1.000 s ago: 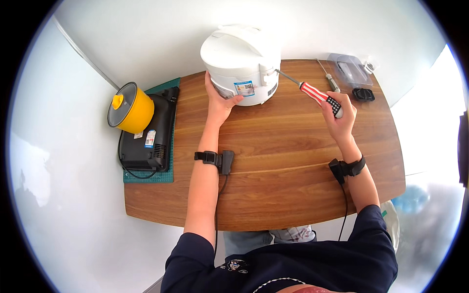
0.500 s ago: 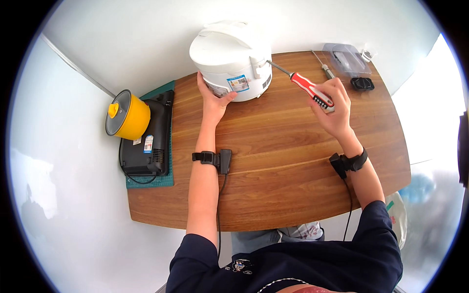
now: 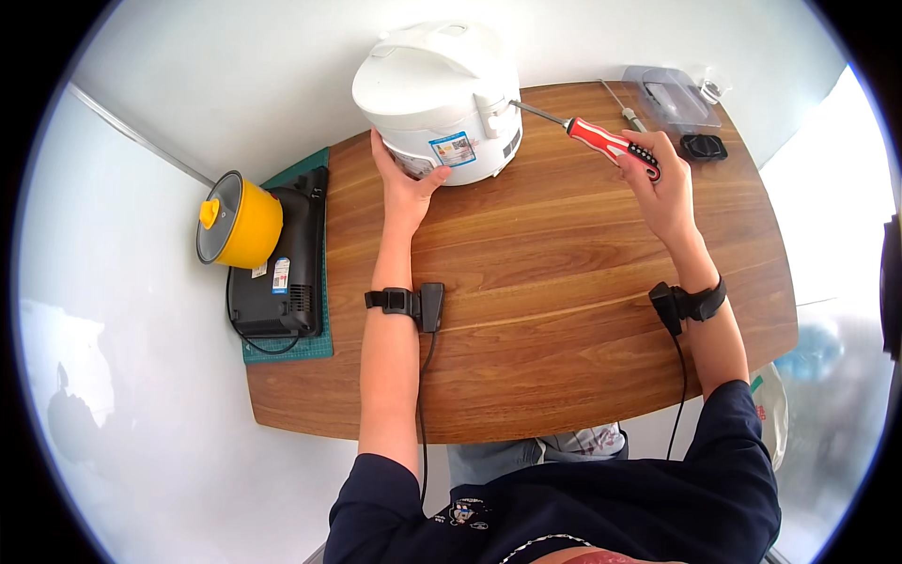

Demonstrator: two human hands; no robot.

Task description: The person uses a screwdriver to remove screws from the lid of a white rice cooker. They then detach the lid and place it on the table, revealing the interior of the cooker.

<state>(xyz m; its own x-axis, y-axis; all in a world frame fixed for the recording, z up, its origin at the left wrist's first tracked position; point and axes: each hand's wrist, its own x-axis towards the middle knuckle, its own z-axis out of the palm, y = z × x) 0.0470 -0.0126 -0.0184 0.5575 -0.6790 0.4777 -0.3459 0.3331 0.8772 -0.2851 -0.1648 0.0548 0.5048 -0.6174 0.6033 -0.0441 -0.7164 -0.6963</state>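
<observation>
A dark blue sleeved top is seen at the lower edge, with both bare forearms stretched out over a wooden surface. A black wrist strap with a trailing cable is worn on the left forearm, and a second black strap with its own cable is worn on the right.

Farther out, the left hand is pressed against the lower front of a white rice cooker, its fingers spread open and laid flat on the casing beside a small label. The right hand is raised to the right of the cooker, its fingers closed around the black end of a red-handled screwdriver. The metal shaft is pointed left, and its tip is held at the cooker's right side, near the hinge area.

The rice cooker is stood upright at the far edge of the surface, lid shut. At the left end, a black induction hob is laid on a green mat, with a yellow lidded pot set on top of it. At the far right corner, a clear plastic tray, a small black object and a second metal tool are seen.
</observation>
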